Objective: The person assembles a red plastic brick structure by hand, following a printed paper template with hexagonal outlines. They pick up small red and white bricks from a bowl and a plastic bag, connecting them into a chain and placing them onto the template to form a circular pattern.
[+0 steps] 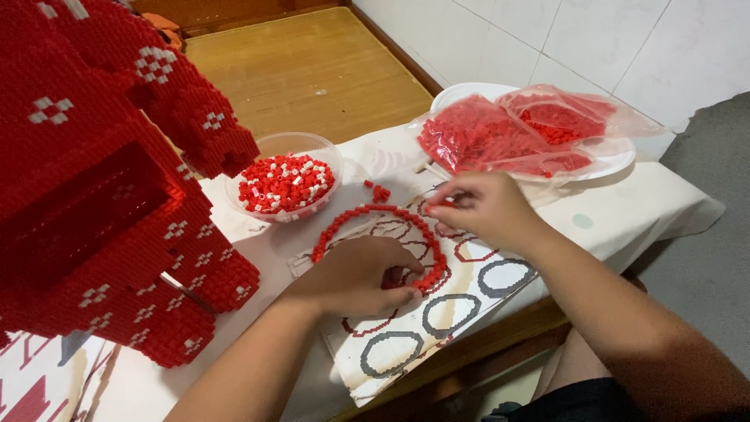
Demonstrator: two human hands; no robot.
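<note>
**Q:** Looking down at the middle of the frame, what does each of your hands hold?

**A:** My left hand (361, 275), centre and slightly low, rests on the printed pattern sheet (437, 312) with fingers curled together over the lower part of the red bead ring (367, 215); thumb and fingertips press on the ring's lower right stretch. My right hand (476, 207), right of centre, has its fingertips pinched shut at the ring's upper right. Something small and red sits at the pinch, too small to name with certainty.

**Q:** Where does the ring lie?

**A:** Flat on the sheet, at frame centre, between my two hands. It forms an open arc of red beads, following a drawn outline. Grey and red ring outlines fill the sheet toward the lower right.

**Q:** What surrounds it?

**A:** Just above and left of the ring stands a clear bowl (312, 144) of red and white beads. A few loose red beads (378, 191) lie between bowl and ring. At upper right, a white plate (469, 92) carries clear bags of red beads (508, 137). The left side of the frame is filled by a large red bead sculpture (94, 195) with white flower marks. All stand on a white-covered table (656, 207).
</note>
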